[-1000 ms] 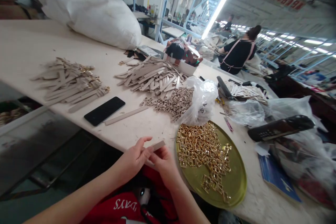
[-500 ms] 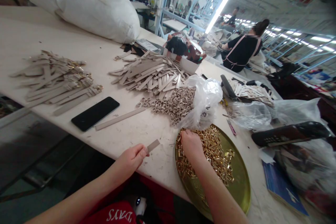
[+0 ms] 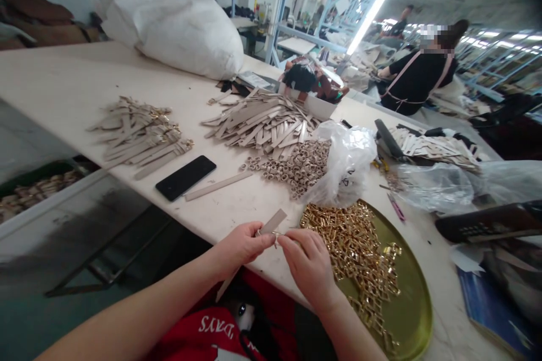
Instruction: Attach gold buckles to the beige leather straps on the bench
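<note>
My left hand (image 3: 249,243) is closed on a flat beige strap (image 3: 274,221), whose squared end points up and away while its tail hangs below the hand. Against the strap, my right hand (image 3: 308,256) pinches a small gold buckle (image 3: 276,234), partly hidden by the fingers. The two hands meet at the table's front edge. To the right, a round gold tray (image 3: 412,316) holds a heap of gold buckles (image 3: 355,237). Behind it lies a pile of small beige loops (image 3: 298,169) beside a clear plastic bag (image 3: 349,161).
Loose beige straps (image 3: 262,121) are heaped behind the loops. Straps with buckles (image 3: 144,130) lie at left, near a black phone (image 3: 186,177) and a single strap (image 3: 218,186). A big white sack (image 3: 169,22) rests at the back. A person (image 3: 419,73) works farther off.
My right hand has come out of the tray with a gold buckle and moved left to the strap. My left hand still holds the strap. The camera view has shifted.
</note>
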`<state>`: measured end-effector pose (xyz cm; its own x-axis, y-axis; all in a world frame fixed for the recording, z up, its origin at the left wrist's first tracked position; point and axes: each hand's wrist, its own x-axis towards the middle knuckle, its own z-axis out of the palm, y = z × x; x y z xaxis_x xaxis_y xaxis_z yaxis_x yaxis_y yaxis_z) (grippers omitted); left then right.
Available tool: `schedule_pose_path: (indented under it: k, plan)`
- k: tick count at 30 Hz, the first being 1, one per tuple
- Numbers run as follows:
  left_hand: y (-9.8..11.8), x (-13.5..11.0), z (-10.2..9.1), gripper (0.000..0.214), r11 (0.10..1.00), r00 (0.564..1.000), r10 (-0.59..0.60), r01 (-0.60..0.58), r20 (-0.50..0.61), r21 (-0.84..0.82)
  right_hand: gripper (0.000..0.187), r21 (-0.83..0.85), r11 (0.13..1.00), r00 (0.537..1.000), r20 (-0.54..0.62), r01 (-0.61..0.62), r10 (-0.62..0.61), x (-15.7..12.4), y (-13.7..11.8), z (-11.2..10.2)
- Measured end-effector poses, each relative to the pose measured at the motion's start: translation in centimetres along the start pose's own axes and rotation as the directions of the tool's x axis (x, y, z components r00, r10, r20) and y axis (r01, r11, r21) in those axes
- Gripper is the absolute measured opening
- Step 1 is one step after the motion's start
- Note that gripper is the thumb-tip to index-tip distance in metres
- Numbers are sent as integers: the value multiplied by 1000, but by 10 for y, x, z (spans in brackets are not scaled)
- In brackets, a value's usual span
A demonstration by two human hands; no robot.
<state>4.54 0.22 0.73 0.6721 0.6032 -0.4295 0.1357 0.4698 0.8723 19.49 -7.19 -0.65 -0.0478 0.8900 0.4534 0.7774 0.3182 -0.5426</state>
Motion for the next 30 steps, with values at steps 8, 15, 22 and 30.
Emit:
schedule_pose_path:
  k: [8,15,22,30]
  plan:
    - [-8,-29,-3,26,862,924,341,-235,-171,449,43,809,195,784,429,-554,448,-4,-35,21]
    - [-19,-38,-8,24,865,960,271,-211,-71,455,29,771,358,806,320,-527,499,-17,-35,29]
    - [-26,-46,-17,36,883,974,219,-177,-48,435,14,870,20,650,353,-493,672,-13,-37,30]
    - [-20,-52,-19,31,763,980,201,-160,5,626,23,828,-333,534,550,-452,642,-10,-45,40]
